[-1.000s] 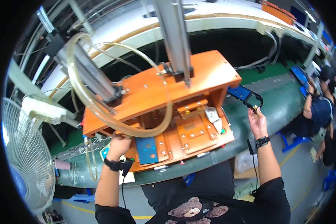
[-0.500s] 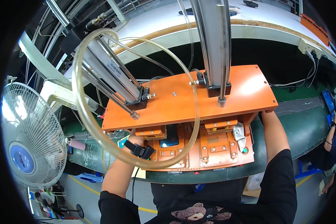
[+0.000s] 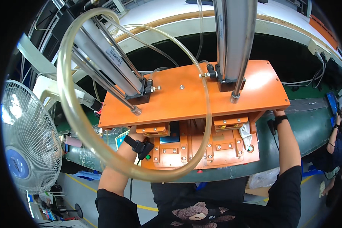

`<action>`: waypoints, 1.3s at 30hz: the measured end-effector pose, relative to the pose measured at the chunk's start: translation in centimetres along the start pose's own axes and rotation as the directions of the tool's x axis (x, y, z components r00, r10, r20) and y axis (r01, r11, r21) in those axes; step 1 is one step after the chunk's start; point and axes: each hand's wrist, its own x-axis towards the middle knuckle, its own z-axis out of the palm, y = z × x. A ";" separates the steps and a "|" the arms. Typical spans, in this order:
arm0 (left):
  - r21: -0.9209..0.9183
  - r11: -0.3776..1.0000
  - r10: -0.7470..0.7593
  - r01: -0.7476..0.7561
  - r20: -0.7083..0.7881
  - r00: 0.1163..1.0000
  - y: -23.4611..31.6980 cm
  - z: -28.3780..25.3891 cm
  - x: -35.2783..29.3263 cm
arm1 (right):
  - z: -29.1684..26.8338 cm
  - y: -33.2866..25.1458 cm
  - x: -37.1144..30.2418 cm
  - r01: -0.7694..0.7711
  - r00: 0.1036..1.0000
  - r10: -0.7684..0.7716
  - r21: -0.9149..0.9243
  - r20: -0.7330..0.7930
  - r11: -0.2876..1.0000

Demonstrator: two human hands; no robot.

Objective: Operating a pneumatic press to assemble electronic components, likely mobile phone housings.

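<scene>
An orange pneumatic press with two upright cylinders stands in front of me. My left hand reaches under the left end of its top plate, beside the left pressing block. Its fingers are hidden; a black strap with a small device circles that wrist. At the plate's right end is my right hand, mostly hidden behind the edge, with a black wristband below it. What either hand touches cannot be made out. A dark flat screen-like panel lies in the left fixture. The right fixture shows bare orange plates.
A clear hose loops before the press. Green buttons sit at its front corners, near a white cloth. At the left are a fan and a pink bottle. Another person works at the far right.
My view has shifted, so the press appears turned slightly. My right wrist and its band have come out from behind the plate's right edge. The left hand stays under the left end.
</scene>
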 end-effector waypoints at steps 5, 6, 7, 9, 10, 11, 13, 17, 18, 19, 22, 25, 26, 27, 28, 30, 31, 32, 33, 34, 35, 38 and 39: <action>-0.101 0.994 0.040 -0.042 -0.016 0.999 1.7 -0.3 -1.4 | -0.7 -13.2 -12.4 -0.542 0.837 0.546 0.184 0.034 0.820; -0.127 0.991 0.048 -0.047 -0.001 0.999 1.9 0.8 -0.2 | -2.3 -13.9 -15.0 -0.544 0.831 0.552 0.315 0.072 0.778; -0.147 0.988 0.050 -0.048 0.013 0.999 1.8 0.4 -1.2 | -3.4 -14.8 -17.5 -0.578 0.790 0.611 0.404 0.057 0.709; -0.189 0.980 0.060 -0.054 0.029 0.998 2.4 1.1 -1.0 | -3.9 -18.1 -22.3 -0.587 0.738 0.672 0.549 0.063 0.594; -0.211 0.976 0.063 -0.053 0.040 0.997 2.8 1.9 0.1 | -3.8 -19.6 -24.6 -0.571 0.731 0.679 0.608 0.069 0.552; -0.232 0.971 0.066 -0.052 0.052 0.996 3.3 2.7 0.8 | -4.1 -20.7 -26.9 -0.560 0.753 0.648 0.632 0.119 0.535; -0.265 0.963 0.073 -0.052 0.071 0.995 3.8 3.6 -0.1 | -4.0 -22.4 -30.7 -0.534 0.788 0.587 0.682 0.186 0.500; 0.947 -0.246 0.242 -0.205 0.265 0.934 4.8 3.1 -0.2 | -2.0 -25.6 -35.8 -0.520 0.834 0.451 0.726 0.319 0.450; 0.959 -0.197 0.253 -0.205 0.252 0.934 4.6 2.6 -0.9 | -1.0 -26.5 -36.7 -0.540 0.830 0.399 0.738 0.389 0.405; 0.982 0.095 0.206 -0.163 0.141 0.968 5.9 3.9 -1.7 | 0.3 -28.4 -37.0 -0.566 0.821 0.369 0.706 0.435 0.426; 0.909 0.387 0.143 -0.152 0.103 0.984 9.6 7.3 -5.3 | 4.1 -29.5 -38.2 -0.627 0.773 0.216 0.668 0.596 0.402; 0.807 0.498 0.393 -0.319 0.118 0.912 9.4 9.5 -11.4 | 8.3 -31.8 -38.6 -0.803 0.575 0.144 0.523 0.805 0.286; 0.730 0.534 0.442 -0.426 0.189 0.877 9.1 10.2 -13.8 | 9.8 -32.1 -38.9 -0.857 0.487 0.116 0.448 0.866 0.254; 0.685 0.535 0.425 -0.494 0.287 0.859 8.4 11.1 -16.2 | 11.4 -31.7 -39.5 -0.886 0.432 0.094 0.403 0.897 0.230; 0.628 0.541 0.410 -0.559 0.383 0.828 7.8 12.1 -18.2 | 12.9 -31.4 -39.9 -0.911 0.376 0.075 0.354 0.923 0.213; 0.590 0.525 0.341 -0.613 0.514 0.787 7.4 14.3 -21.1 | 15.8 -30.9 -40.1 -0.948 0.272 0.030 0.263 0.962 0.178; 0.603 0.520 0.334 -0.605 0.508 0.794 6.8 15.0 -22.1 | 17.0 -30.5 -40.4 -0.955 0.255 0.028 0.247 0.967 0.166; 0.614 0.516 0.327 -0.597 0.504 0.800 6.2 15.4 -22.7 | 18.0 -30.2 -40.6 -0.961 0.239 0.029 0.232 0.971 0.153; 0.613 0.516 0.383 -0.598 0.459 0.801 5.5 15.2 -22.8 | 19.2 -30.1 -40.3 -0.969 0.218 -0.006 0.217 0.976 0.122; 0.673 0.456 0.383 -0.583 0.443 0.810 5.4 14.8 -22.4 | 20.0 -29.4 -40.2 -0.966 0.219 -0.032 0.221 0.975 0.130; 0.673 0.455 0.414 -0.583 0.419 0.808 5.1 14.2 -21.9 | 20.9 -29.8 -39.8 -0.967 0.216 -0.041 0.220 0.975 0.125; 0.626 0.537 0.474 -0.566 0.331 0.816 5.5 12.9 -20.2 | 22.5 -31.0 -38.4 -0.952 0.245 -0.066 0.253 0.967 0.173; 0.644 0.531 0.481 -0.551 0.306 0.822 5.7 12.4 -19.5 | 22.6 -31.5 -37.9 -0.946 0.253 -0.023 0.252 0.967 0.204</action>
